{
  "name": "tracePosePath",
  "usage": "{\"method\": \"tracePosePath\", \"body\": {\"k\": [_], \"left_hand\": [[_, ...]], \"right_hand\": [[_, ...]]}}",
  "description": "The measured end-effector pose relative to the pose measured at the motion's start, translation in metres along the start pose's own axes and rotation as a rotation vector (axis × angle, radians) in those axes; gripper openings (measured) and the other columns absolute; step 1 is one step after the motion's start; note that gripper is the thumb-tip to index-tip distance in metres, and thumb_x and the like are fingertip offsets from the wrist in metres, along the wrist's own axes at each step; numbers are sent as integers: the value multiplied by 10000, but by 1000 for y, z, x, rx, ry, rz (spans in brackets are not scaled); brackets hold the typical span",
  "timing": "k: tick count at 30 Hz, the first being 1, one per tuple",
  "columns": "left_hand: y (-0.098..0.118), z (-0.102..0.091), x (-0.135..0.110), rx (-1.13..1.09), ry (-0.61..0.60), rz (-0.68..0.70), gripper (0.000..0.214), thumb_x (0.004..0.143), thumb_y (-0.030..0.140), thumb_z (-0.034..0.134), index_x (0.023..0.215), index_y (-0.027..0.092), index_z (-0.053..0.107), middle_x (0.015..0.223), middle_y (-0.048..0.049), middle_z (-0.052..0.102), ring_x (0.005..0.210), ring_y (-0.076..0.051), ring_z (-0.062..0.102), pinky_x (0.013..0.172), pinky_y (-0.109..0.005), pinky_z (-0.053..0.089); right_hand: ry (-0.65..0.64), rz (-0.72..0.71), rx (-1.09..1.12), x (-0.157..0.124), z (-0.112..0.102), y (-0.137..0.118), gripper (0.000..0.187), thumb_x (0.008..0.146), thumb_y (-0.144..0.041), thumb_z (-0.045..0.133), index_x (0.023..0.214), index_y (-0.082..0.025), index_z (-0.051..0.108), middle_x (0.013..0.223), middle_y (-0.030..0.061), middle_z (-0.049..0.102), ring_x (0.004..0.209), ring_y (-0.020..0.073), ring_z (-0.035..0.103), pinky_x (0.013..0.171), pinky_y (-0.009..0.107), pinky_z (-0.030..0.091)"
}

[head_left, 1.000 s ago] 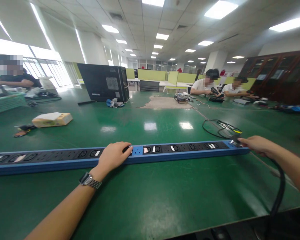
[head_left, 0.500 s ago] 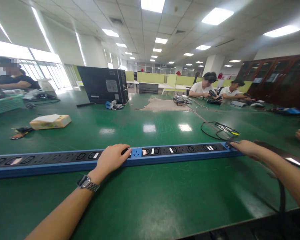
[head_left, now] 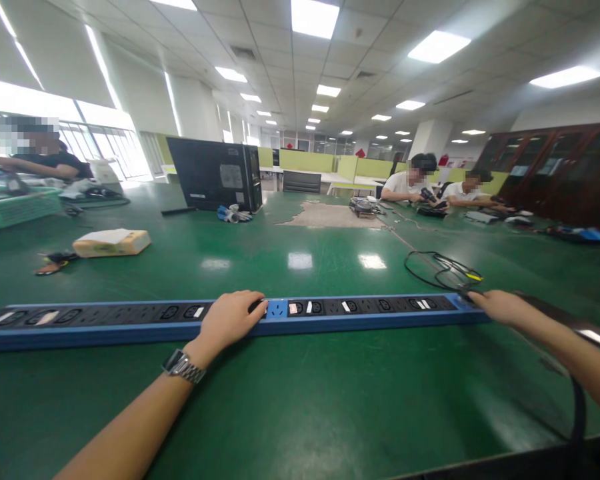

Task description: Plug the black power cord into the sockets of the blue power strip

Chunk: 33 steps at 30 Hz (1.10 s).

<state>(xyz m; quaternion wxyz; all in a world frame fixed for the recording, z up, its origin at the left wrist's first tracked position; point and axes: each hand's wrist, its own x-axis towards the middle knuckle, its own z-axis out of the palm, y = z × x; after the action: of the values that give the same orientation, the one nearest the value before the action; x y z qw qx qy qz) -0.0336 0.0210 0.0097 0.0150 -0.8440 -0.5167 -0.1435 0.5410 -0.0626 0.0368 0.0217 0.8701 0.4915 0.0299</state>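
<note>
A long blue power strip (head_left: 105, 323) with black sockets lies across the green table (head_left: 300, 400) in front of me. My left hand (head_left: 229, 320) rests over its middle, fingers curled across the top by a blue socket. A metal watch (head_left: 183, 365) sits on that wrist. My right hand (head_left: 497, 307) is closed on the strip's right end, where a thick black cable (head_left: 576, 407) leaves it and runs down to the table's near edge.
A loose coil of thin black wire (head_left: 443, 270) lies just behind the strip's right end. Farther back are a tissue box (head_left: 111, 243), a black computer tower (head_left: 215, 175) and a green basket (head_left: 15, 208). Two people (head_left: 410, 180) sit at the far right, another person (head_left: 35, 157) at the far left.
Both hands stay on the strip. Its right end and my right hand have shifted a little to the left and nearer. The view has tilted slightly.
</note>
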Motion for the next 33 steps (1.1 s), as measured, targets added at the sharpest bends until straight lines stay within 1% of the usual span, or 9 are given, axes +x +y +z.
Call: {"method": "tracePosePath", "body": {"k": [4, 7, 9, 12, 15, 17, 23, 29, 33], "left_hand": [[0, 0, -1, -19, 2, -14, 480, 908, 478, 320, 1092, 213, 675, 1063, -65, 706, 977, -225, 631, 851, -328, 451], [0, 0, -1, -21, 9, -6, 488, 913, 479, 311, 1095, 206, 673, 1063, -72, 705, 970, -227, 631, 852, -333, 451], [0, 0, -2, -19, 16, 5, 493, 917, 480, 306, 1098, 203, 672, 1071, -72, 703, 970, -231, 632, 848, -338, 454], [0, 1, -2, -16, 22, 7, 487, 918, 481, 309, 1093, 208, 673, 1079, -66, 702, 977, -229, 632, 842, -329, 457], [0, 1, -2, -9, 22, 13, 485, 921, 484, 306, 1087, 213, 673, 1079, -62, 702, 979, -227, 633, 840, -324, 457], [0, 1, -2, -9, 23, 15, 488, 922, 485, 303, 1088, 212, 672, 1078, -64, 702, 977, -228, 634, 838, -324, 457], [-2, 4, -1, -7, 22, 19, 482, 924, 482, 306, 1084, 212, 672, 1078, -63, 701, 969, -228, 636, 835, -327, 458], [-1, 2, -1, -9, 15, 14, 472, 925, 478, 307, 1078, 217, 669, 1090, -51, 700, 973, -225, 635, 839, -324, 454], [2, 0, -1, -5, 4, -3, 480, 918, 485, 310, 1088, 215, 669, 1096, -57, 698, 983, -232, 633, 836, -327, 454]], "right_hand": [[20, 136, 11, 16, -65, -2, 687, 936, -504, 191, 1101, -33, 663, 1218, 233, 609, 1105, 331, 579, 867, 338, 438], [11, 127, 4, 18, -87, -14, 711, 933, -523, 181, 1128, -20, 645, 1265, 252, 568, 1146, 343, 545, 884, 345, 418], [-53, 74, -7, 14, -76, -24, 711, 932, -519, 191, 1080, -7, 661, 1238, 274, 577, 1115, 346, 562, 877, 354, 419], [-188, -59, -14, 6, -35, -36, 640, 940, -455, 224, 988, -21, 692, 1165, 272, 621, 1077, 336, 588, 882, 359, 421], [-203, -72, -15, 0, 0, -35, 630, 943, -427, 227, 1018, 2, 682, 1176, 274, 617, 1111, 342, 577, 913, 359, 413], [-196, -54, -12, -2, 11, -31, 671, 941, -453, 202, 1042, 15, 672, 1182, 280, 611, 1110, 355, 577, 918, 366, 413], [-235, -103, -60, -3, 8, -27, 668, 941, -443, 200, 1112, 22, 648, 1170, 287, 611, 1127, 379, 561, 946, 399, 391], [-267, -4, -110, -7, -3, -32, 639, 957, -417, 205, 1090, 5, 666, 1191, 268, 607, 1133, 330, 576, 932, 338, 409], [-259, -66, -127, -1, 1, -33, 646, 943, -456, 223, 1064, 2, 663, 1126, 299, 619, 1087, 349, 595, 910, 382, 417]]}}
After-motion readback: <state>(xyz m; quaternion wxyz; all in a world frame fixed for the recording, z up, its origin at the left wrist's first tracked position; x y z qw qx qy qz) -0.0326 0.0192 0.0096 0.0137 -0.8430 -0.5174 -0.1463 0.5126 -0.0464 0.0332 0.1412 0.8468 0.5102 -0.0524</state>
